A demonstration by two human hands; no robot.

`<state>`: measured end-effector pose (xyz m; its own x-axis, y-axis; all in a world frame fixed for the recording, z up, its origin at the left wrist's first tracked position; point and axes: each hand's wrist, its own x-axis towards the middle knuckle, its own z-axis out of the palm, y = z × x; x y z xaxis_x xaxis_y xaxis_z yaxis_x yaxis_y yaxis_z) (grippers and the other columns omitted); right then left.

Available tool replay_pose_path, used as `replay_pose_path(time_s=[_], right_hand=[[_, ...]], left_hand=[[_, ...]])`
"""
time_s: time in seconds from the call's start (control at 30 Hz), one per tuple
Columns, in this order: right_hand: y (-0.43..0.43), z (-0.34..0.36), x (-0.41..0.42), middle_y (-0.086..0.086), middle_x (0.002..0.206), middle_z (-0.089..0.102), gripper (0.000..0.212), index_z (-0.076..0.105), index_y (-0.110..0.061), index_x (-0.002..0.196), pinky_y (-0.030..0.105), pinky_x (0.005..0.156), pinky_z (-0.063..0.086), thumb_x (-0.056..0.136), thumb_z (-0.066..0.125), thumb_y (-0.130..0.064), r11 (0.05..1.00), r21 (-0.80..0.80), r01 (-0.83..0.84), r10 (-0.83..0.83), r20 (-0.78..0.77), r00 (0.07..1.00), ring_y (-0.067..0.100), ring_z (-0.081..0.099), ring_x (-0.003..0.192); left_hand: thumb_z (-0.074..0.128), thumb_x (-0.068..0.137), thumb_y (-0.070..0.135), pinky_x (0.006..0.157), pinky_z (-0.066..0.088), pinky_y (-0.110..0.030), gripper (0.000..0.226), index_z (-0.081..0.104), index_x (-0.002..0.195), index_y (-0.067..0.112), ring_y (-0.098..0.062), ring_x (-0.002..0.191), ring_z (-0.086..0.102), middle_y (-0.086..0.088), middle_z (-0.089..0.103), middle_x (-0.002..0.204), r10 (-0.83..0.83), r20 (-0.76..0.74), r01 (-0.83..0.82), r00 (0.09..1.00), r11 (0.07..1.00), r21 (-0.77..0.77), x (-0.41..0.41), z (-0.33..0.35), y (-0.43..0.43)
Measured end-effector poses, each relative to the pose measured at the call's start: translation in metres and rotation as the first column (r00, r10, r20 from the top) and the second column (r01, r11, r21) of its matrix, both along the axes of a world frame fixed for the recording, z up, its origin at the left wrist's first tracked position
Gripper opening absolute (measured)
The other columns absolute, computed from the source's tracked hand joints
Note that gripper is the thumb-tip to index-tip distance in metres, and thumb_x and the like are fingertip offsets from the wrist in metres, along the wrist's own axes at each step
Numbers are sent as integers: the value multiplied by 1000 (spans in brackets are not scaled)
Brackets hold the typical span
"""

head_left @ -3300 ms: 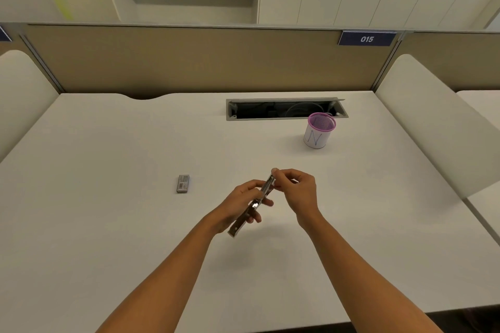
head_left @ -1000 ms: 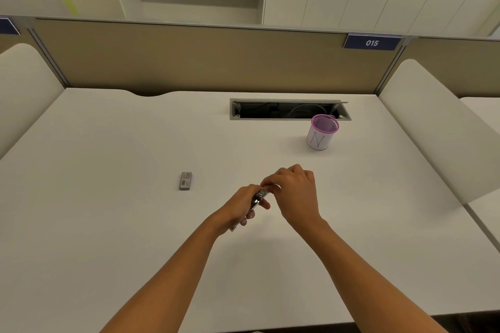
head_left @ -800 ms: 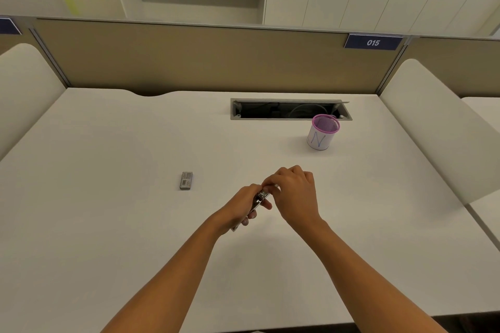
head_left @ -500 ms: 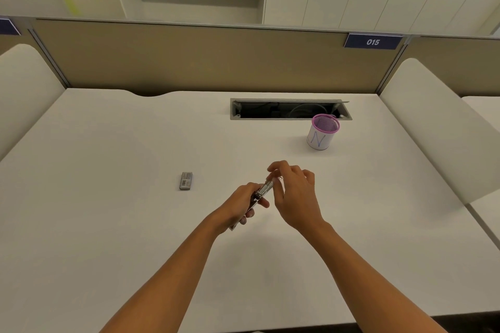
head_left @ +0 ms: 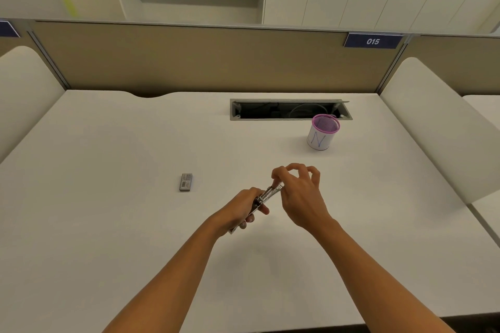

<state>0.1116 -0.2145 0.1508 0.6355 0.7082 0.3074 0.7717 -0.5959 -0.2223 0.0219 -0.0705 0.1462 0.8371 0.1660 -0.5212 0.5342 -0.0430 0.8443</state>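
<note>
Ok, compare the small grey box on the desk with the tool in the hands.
The slim tool is long, part shiny metal, part dark; the small grey box is short and dull. The tool is held tilted above the desk, left hand gripping its lower part, right hand pinching its upper end; the box lies flat on the desk, untouched. Both are small.

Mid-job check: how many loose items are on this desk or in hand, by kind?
Stapler, held by the left hand, tip pinched by the right hand: 1
Small box: 1
Pink-rimmed cup: 1
Total: 3
</note>
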Motion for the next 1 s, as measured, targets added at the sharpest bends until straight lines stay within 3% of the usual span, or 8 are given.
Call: replay_pose_path(time_s=[0.27,0.47,0.57,0.7,0.83,0.9,1.0], right_hand=[[-4,-11,11,-9,97,68,41,54,-25,106,37,99,18,78,54,5,998,37,51,-50,-50,997,24,50,118],[-5,-19,12,-20,107,59,33,49,-33,110,30,95,21,87,49,-9,888,361,286,-130,-399,908,9,47,107],[-5,-22,14,-22,101,62,29,49,-34,108,30,91,22,90,54,-12,828,395,398,-138,-545,827,9,52,102],[-6,-24,16,-15,100,66,21,55,-29,106,34,91,41,91,56,-15,778,418,469,-80,-674,734,13,60,99],[0,-24,11,-9,106,68,20,65,-22,114,4,74,44,96,55,-20,830,401,387,60,-755,654,3,63,94],[5,-28,7,-10,106,70,22,69,-21,114,-1,75,41,98,54,-23,875,355,329,78,-774,628,-4,62,95],[7,-32,6,-11,102,72,22,72,-19,110,-1,76,42,97,55,-21,861,351,368,68,-797,600,-6,62,95]], left_hand=[[28,95,36,45,31,-18,38,54,118,20,-11,55,38,-3,69,95,-21,-60,23,998,1000,21,2,-4,-1],[32,94,41,43,29,-19,34,57,107,23,-12,53,37,-2,68,92,17,-57,-16,998,1000,12,4,-5,2],[33,95,50,43,28,-19,34,58,98,26,-12,52,35,-1,67,88,22,-45,-20,999,999,34,4,-7,2],[34,91,64,44,23,-21,59,63,102,15,-13,49,30,1,62,78,21,-53,-17,998,996,90,6,-14,1],[32,84,75,42,26,-20,70,63,97,14,-10,43,33,3,56,72,31,-114,-2,993,969,245,13,-19,0],[32,79,80,46,29,-23,72,62,93,16,-11,44,36,3,56,73,43,-147,2,988,956,292,16,-22,0],[31,71,86,50,31,-25,75,60,84,18,-11,44,38,4,55,67,52,-185,18,981,933,360,17,-27,0]])
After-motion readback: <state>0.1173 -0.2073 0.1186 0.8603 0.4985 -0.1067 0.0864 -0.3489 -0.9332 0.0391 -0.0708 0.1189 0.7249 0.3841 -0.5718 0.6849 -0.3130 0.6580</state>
